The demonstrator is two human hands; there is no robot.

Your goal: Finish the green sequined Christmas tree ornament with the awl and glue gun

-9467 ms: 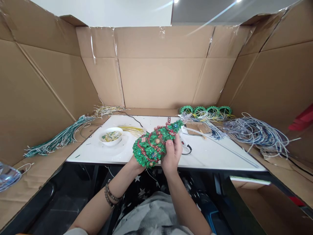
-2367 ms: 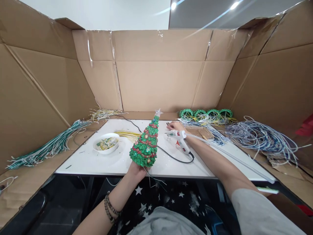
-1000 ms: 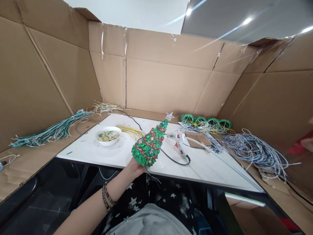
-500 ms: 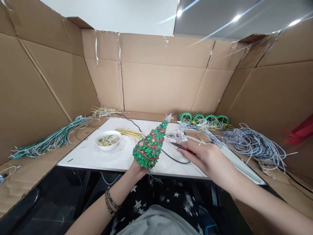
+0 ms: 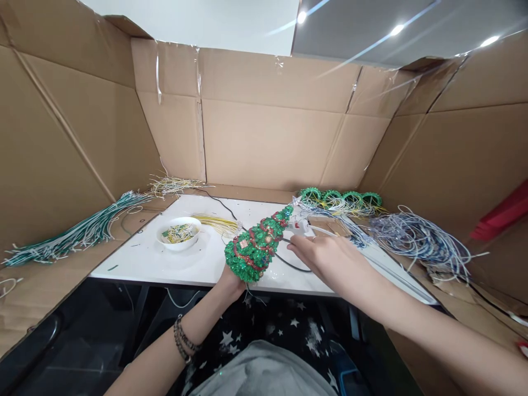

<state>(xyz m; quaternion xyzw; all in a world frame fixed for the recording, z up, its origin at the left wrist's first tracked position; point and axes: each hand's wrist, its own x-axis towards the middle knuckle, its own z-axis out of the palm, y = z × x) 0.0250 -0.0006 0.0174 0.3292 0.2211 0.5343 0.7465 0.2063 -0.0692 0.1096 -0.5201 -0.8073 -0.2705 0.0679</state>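
A small green beaded Christmas tree [image 5: 256,245] leans up and to the right above the table's front edge. It carries red garlands, small ornaments and a pale star [image 5: 296,201] at its tip. My left hand [image 5: 234,283] is closed around its base, with the fingers mostly hidden behind it; thin wires hang below. Just right of the tree's upper part is my right hand [image 5: 330,258], palm down, fingers together. Whatever it holds is hidden under the hand; the dark-tipped, red-handled tool seen earlier does not show now.
A white bowl [image 5: 179,234] of wire scraps stands left on the white table [image 5: 136,258], near yellow wires [image 5: 216,224]. Green-white wires [image 5: 78,231] lie far left. Green rings [image 5: 340,198] and a tangle of white-blue wires [image 5: 416,239] lie right. Cardboard walls [image 5: 272,137] enclose the table.
My right hand has moved left toward the tree and turned more palm down, so its tool is out of sight. The tree has tilted further right and turned a little.
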